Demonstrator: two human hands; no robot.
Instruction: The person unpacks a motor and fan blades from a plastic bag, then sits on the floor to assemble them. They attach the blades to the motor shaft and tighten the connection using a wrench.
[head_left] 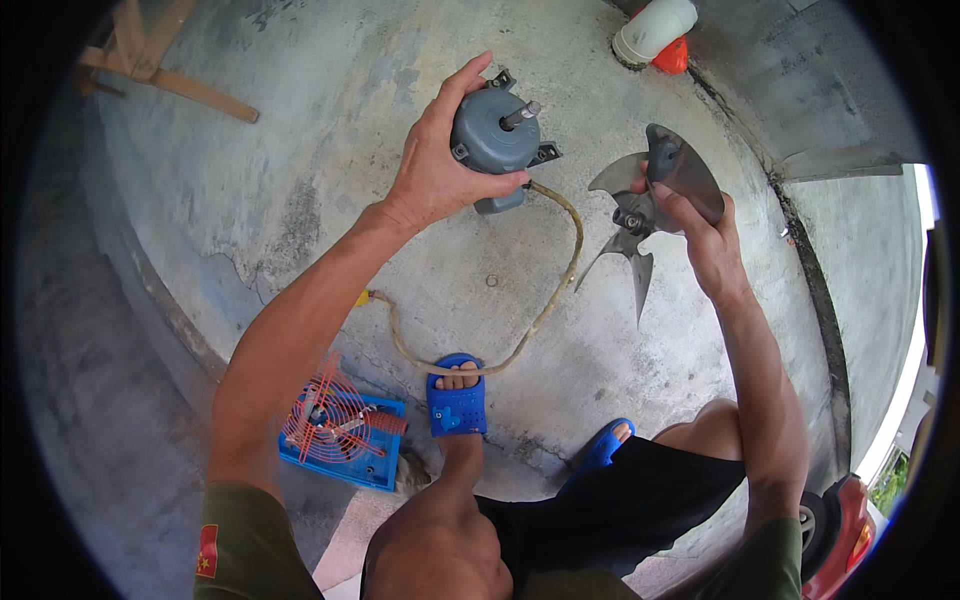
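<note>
Grey-painted and round, the small metal fan motor (494, 135) sits in the left hand (436, 170), whose fingers and thumb wrap its casing while its bare shaft points up and toward the right hand. A dirty beige cable (545, 300) hangs from beneath the motor and loops down across the concrete floor (300, 120) toward a foot in a blue sandal (457, 400). The right hand (708, 240) grips one blade of a grey metal fan propeller (650, 200), held just beside the motor with a narrow gap between the two; its hub is partly hidden by the fingers. Bare concrete lies open above and below both hands. Near the left elbow a red wire fan guard (335, 420) rests on a blue tray (345, 462). Beyond the right hand a white pipe end (655, 28) is cut off by the rim.
</note>
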